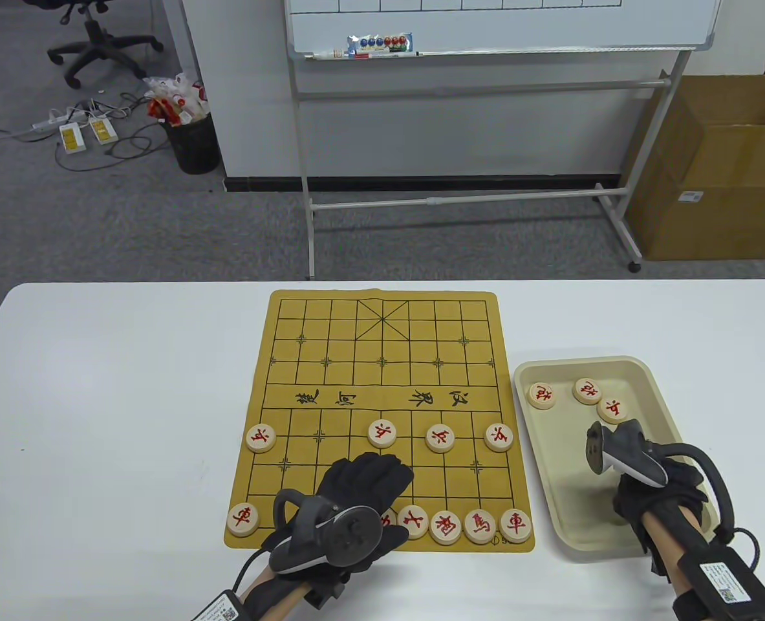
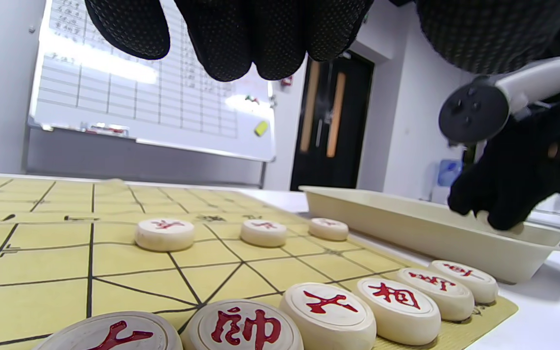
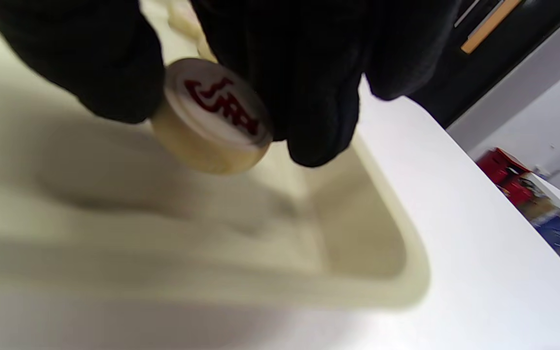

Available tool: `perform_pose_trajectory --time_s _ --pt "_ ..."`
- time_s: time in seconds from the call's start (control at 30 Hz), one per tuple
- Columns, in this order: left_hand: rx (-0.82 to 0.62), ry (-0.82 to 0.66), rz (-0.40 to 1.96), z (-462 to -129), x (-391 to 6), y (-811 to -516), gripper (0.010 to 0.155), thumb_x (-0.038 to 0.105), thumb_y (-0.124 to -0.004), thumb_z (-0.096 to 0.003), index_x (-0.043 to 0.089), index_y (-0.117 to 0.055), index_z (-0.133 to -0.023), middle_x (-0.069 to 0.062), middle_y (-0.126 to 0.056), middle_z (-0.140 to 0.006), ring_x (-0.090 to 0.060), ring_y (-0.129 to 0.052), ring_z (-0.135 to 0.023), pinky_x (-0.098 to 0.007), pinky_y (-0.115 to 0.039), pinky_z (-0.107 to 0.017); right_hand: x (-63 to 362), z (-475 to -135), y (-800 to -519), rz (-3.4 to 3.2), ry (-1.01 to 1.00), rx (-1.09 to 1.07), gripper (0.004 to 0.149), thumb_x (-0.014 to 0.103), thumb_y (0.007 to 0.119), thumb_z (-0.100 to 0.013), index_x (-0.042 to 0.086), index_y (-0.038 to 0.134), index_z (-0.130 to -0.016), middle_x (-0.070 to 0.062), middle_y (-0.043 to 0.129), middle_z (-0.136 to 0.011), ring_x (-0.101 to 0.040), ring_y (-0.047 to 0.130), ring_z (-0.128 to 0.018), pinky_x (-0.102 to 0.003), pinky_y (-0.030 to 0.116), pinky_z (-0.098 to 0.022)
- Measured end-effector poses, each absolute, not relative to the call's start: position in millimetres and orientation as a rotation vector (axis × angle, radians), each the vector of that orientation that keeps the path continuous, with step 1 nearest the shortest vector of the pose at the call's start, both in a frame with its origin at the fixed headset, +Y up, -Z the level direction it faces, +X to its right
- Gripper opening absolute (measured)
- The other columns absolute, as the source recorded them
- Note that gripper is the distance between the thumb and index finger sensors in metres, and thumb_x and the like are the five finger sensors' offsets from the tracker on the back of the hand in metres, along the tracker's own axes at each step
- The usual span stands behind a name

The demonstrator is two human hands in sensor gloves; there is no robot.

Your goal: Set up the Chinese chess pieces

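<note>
The yellow board (image 1: pixel 330 362) holds several red-marked wooden pieces: a soldier row (image 1: pixel 382 433) and a near row (image 1: pixel 445 526), with a chariot (image 1: pixel 243 519) at the near left corner. My left hand (image 1: pixel 382 469) hovers open over the near row and holds nothing; its fingers (image 2: pixel 231 43) hang above the general piece (image 2: pixel 243 330). My right hand (image 1: pixel 641 498) is inside the beige tray (image 1: pixel 654 381) and pinches one red-marked piece (image 3: pixel 212 116) between thumb and fingers, lifted off the tray floor. Three more pieces (image 1: pixel 587 391) lie at the tray's far end.
The tray stands right of the board, its near rim (image 3: pixel 396 272) close to the table's right part. Bare white table (image 1: pixel 110 420) lies left of the board. A whiteboard stand (image 1: pixel 460 200) and a cardboard box (image 1: pixel 712 181) stand beyond the table.
</note>
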State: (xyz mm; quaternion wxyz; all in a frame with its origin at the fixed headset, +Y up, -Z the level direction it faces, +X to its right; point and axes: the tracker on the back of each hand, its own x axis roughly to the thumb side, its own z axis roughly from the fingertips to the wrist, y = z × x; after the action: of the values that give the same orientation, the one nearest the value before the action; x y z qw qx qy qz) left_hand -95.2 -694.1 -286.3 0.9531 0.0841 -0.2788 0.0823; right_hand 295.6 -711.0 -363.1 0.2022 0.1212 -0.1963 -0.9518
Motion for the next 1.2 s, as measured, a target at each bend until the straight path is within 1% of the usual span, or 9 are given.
perform_pose_trajectory --time_s 0.1,0.23,0.33,0.47,0.63,0.73,0.9,1.0,1.2 --pt "0.171 -0.569 0.173 -286 -95 -694 0.083 0.061 -0.073 -0.0346 0.029 -0.051 -0.108 0.000 -0.059 -0.115 -0.028 -0.064 -0.109 -0.059 -0.058 -0.078 279 -354 -680 -2.799 -0.389 0.198 0.080 0.049 0.084 -0.042 0.011 0.058 -0.106 -0.013 0.082 -0.099 -0.029 0.098 -0.080 -0.051 0.068 -0.073" --pt "0.169 -0.584 0.183 -284 -92 -695 0.082 0.061 -0.073 -0.0346 0.029 -0.051 -0.107 -0.001 -0.060 -0.115 -0.028 -0.065 -0.108 -0.059 -0.059 -0.078 250 -337 -650 -3.006 -0.222 -0.059 0.076 0.046 0.086 -0.041 0.010 0.061 -0.103 -0.018 0.078 -0.100 -0.032 0.098 -0.078 -0.057 0.068 -0.072" --pt "0.178 -0.598 0.198 -281 -89 -694 0.082 0.061 -0.073 -0.0346 0.029 -0.051 -0.107 0.000 -0.061 -0.115 -0.027 -0.066 -0.108 -0.059 -0.059 -0.078 224 -321 -639 -3.141 -0.130 -0.292 0.073 0.045 0.085 -0.042 0.012 0.063 -0.104 -0.020 0.075 -0.102 -0.034 0.094 -0.079 -0.060 0.065 -0.072" --pt "0.181 -0.618 0.222 -276 -86 -692 0.080 0.059 -0.074 -0.0349 0.029 -0.053 -0.107 0.000 -0.063 -0.114 -0.027 -0.069 -0.106 -0.058 -0.062 -0.077 191 -304 -642 -3.311 -0.062 -0.555 0.071 0.046 0.080 -0.044 0.007 0.069 -0.102 -0.023 0.080 -0.097 -0.036 0.097 -0.072 -0.060 0.067 -0.070" --pt "0.287 -0.649 0.282 -264 -82 -686 0.075 0.055 -0.077 -0.0354 0.033 -0.057 -0.104 0.003 -0.071 -0.107 -0.024 -0.077 -0.100 -0.054 -0.067 -0.075 158 -293 -659 -3.430 -0.127 -0.817 0.071 0.047 0.080 -0.044 0.006 0.072 -0.101 -0.023 0.082 -0.096 -0.036 0.097 -0.069 -0.060 0.068 -0.069" --pt "0.353 -0.687 0.293 -258 -79 -683 0.072 0.051 -0.081 -0.0346 0.042 -0.055 -0.102 0.006 -0.075 -0.102 -0.020 -0.081 -0.095 -0.052 -0.070 -0.075 146 -292 -668 -3.525 -0.172 -0.967 0.078 0.050 0.086 -0.040 0.003 0.070 -0.101 -0.021 0.085 -0.093 -0.033 0.101 -0.066 -0.058 0.073 -0.067" --pt "0.408 -0.717 0.211 -249 -71 -684 0.062 0.050 -0.084 -0.0331 0.050 -0.067 -0.093 0.007 -0.074 -0.099 -0.020 -0.078 -0.093 -0.051 -0.068 -0.075 136 -288 -682 -3.655 -0.420 -1.146 0.081 0.052 0.087 -0.039 0.001 0.070 -0.100 -0.021 0.087 -0.091 -0.031 0.102 -0.063 -0.057 0.074 -0.066" --pt "0.469 -0.729 0.200 -247 -69 -682 0.050 0.051 -0.085 -0.0314 0.052 -0.078 -0.081 0.009 -0.077 -0.095 -0.018 -0.081 -0.089 -0.049 -0.071 -0.074 132 -285 -688 -3.656 -0.505 -1.202 0.079 0.051 0.088 -0.039 0.001 0.073 -0.098 -0.022 0.090 -0.089 -0.032 0.103 -0.060 -0.057 0.075 -0.065" --pt "0.443 -0.776 0.214 -246 -69 -681 0.051 0.051 -0.085 -0.0278 0.051 -0.081 -0.078 0.010 -0.079 -0.094 -0.017 -0.083 -0.089 -0.049 -0.072 -0.074 133 -281 -691 -3.660 -0.610 -1.283 0.078 0.051 0.088 -0.040 0.001 0.074 -0.097 -0.022 0.090 -0.088 -0.033 0.103 -0.060 -0.057 0.075 -0.065"
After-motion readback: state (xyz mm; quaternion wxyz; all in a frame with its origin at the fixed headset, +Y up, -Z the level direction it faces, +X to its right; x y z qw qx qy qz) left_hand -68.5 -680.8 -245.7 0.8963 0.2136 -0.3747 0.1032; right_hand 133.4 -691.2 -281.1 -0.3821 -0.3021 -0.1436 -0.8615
